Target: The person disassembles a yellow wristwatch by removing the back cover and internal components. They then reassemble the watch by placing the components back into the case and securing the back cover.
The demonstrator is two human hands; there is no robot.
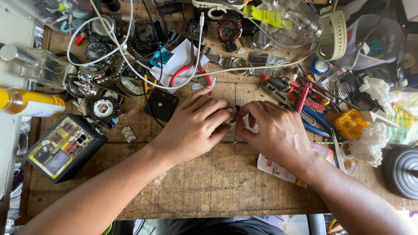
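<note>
The tabletop (pixel 209 182) is built of worn, unfinished wooden planks; seams and scratches run across the grain, and the near edge is chipped. The surface is a dull brown with pale scuffed patches toward the front. Light is even and diffuse, and it casts only soft, short shadows. Along the left side a pale grey ledge (pixel 13 30) adjoins the wood. Below the front edge, a narrow strip of dim floor space (pixel 143 226) is visible, too dark to resolve. No walls or windows are in view.
</note>
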